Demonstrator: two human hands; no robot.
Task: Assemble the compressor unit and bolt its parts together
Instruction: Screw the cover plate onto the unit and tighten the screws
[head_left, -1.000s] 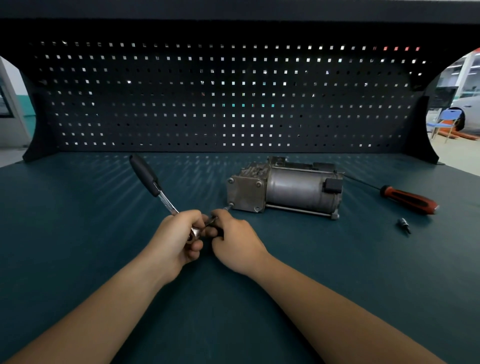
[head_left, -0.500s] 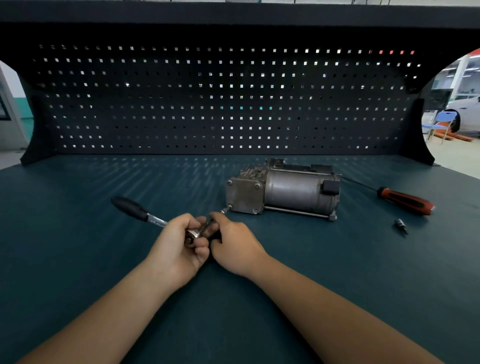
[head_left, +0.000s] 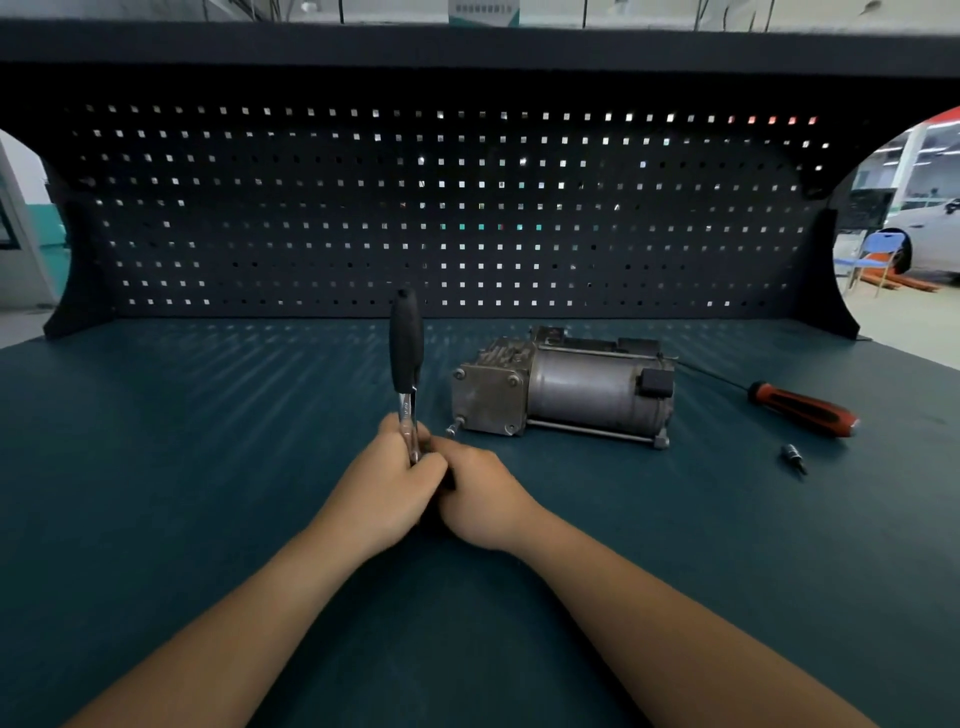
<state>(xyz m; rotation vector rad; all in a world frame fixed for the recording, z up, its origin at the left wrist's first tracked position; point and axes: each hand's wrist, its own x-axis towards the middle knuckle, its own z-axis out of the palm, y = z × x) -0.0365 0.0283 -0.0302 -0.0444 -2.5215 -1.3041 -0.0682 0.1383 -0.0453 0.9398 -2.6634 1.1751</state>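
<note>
The grey metal compressor unit (head_left: 566, 389) lies on its side on the dark green bench, its square end plate facing left. A bolt (head_left: 453, 427) sticks out of the plate's lower left corner. My left hand (head_left: 387, 486) grips the head end of a ratchet wrench (head_left: 407, 364), whose black handle stands almost straight up. My right hand (head_left: 480, 496) presses against the left one, fingers closed around the ratchet's drive end, which is hidden between the hands. Both hands are just left of and in front of the compressor.
A red-and-black screwdriver (head_left: 800, 408) lies right of the compressor, with a small socket bit (head_left: 793, 456) in front of it. A black pegboard (head_left: 467, 208) closes the back of the bench (head_left: 208, 467).
The ratchet handle swung from pointing left and low to nearly upright. The tool has come away from the bolt, which now stands free at the plate's corner.
</note>
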